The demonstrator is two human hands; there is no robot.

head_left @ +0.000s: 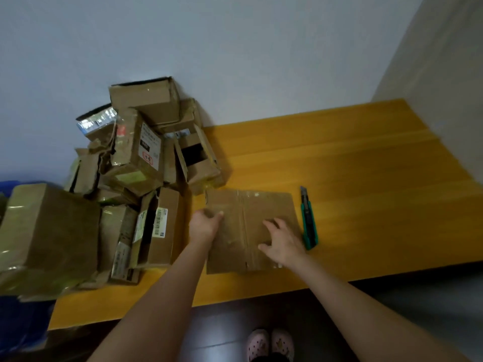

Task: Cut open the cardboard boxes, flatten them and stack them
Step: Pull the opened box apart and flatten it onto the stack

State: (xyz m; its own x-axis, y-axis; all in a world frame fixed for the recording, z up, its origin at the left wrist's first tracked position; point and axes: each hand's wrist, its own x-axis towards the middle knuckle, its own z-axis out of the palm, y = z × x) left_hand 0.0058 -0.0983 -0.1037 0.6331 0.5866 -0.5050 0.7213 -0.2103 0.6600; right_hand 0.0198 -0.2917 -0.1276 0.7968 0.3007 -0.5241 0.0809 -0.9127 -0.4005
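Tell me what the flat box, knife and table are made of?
Flat box: dull brown cardboard, shiny tape on its seam. Knife: green handle, probably plastic. Table: smooth yellow planks, likely wood or laminate.

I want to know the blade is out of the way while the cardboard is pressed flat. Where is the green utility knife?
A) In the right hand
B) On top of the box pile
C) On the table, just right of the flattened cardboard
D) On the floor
C: the green utility knife lies on the yellow table beside the flattened cardboard, while the right hand and left hand are both on the cardboard.
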